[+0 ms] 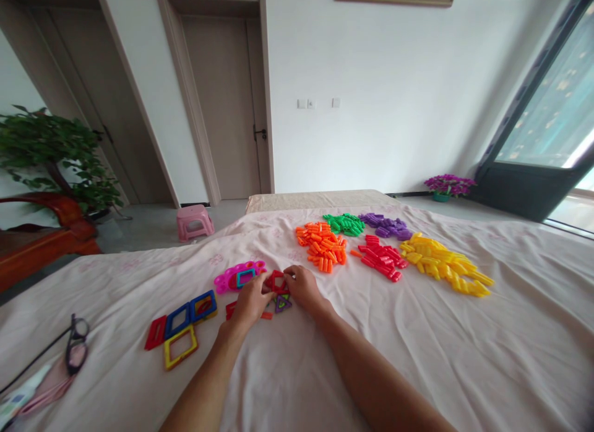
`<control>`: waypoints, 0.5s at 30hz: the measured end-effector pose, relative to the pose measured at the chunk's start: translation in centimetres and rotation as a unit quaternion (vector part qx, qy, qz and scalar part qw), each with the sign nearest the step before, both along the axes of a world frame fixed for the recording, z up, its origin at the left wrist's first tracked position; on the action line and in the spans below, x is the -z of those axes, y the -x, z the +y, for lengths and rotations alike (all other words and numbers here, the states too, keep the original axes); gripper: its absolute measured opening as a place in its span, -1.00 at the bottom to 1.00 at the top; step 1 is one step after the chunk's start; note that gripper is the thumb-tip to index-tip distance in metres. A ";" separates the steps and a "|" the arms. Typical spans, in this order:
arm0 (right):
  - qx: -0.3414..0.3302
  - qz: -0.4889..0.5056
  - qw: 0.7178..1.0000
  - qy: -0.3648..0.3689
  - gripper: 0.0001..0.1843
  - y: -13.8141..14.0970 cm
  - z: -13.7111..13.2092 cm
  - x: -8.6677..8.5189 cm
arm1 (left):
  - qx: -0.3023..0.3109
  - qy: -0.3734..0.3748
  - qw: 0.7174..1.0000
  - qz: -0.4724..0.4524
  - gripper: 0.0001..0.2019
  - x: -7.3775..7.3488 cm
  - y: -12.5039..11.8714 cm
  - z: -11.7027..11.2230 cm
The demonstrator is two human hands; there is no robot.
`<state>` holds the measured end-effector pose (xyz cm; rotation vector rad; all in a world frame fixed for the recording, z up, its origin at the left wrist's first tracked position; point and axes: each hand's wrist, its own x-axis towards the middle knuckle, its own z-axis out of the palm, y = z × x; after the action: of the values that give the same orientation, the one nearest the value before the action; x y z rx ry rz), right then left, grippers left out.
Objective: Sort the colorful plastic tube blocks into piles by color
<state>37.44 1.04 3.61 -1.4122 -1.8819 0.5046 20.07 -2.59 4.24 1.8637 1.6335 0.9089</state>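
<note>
A small red square magnetic tile (277,275) is between my two hands, with fingers at both its sides. My left hand (250,302) pinches its left edge, while my right hand (304,287) has thumb and fingers closed at its right edge. Just below it lie a purple triangle tile (283,306) and a green piece, partly hidden. A teal square tile (245,271) rests on a pink scalloped piece (224,281) beyond my left hand. Red and orange pieces show partly beneath that hand.
Left on the sheet (288,382) are blue (178,320), yellow (167,356) and red tiles (155,333), plus eyeglasses (74,345). Piles of orange (322,243), green (343,224), purple (386,226), red (381,257) and yellow pieces (440,262) lie right. A pink stool (195,221) stands beyond.
</note>
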 end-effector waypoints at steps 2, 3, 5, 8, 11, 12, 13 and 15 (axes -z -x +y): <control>0.002 0.006 1.000 0.003 -0.76 0.0 0.2 0.0 | -0.008 -0.003 1.000 -0.005 -0.41 0.1 -0.2 -0.1; 0.007 0.008 1.000 0.004 -0.76 0.1 0.3 0.1 | -0.012 -0.006 1.000 -0.005 -0.42 0.1 -0.3 -0.1; 0.020 0.011 1.000 0.008 -0.76 0.1 0.5 0.4 | -0.018 -0.009 1.000 -0.003 -0.46 0.0 -0.6 -0.2; 0.041 0.022 0.999 0.009 -0.77 0.3 0.9 0.8 | -0.026 -0.010 1.000 0.001 -0.50 -0.1 -1.0 -0.3; 0.058 0.034 0.998 0.008 -0.77 0.4 1.2 1.1 | -0.043 -0.008 0.999 0.007 -0.47 0.0 -1.3 -0.5; 0.060 0.037 0.998 0.009 -0.77 0.4 1.2 1.1 | -0.051 -0.006 0.999 0.009 -0.46 0.1 -1.4 -0.5; 0.058 0.038 0.998 0.011 -0.77 0.5 1.2 1.1 | -0.056 -0.004 0.998 0.012 -0.47 0.2 -1.5 -0.5; 0.045 0.034 0.998 0.019 -0.78 0.5 1.2 1.0 | -0.062 -0.003 0.998 0.018 -0.50 0.3 -1.5 -0.6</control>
<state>36.96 2.26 2.61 -1.4792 -1.7545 0.5413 21.60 -3.17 3.98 1.8081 1.7870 0.9361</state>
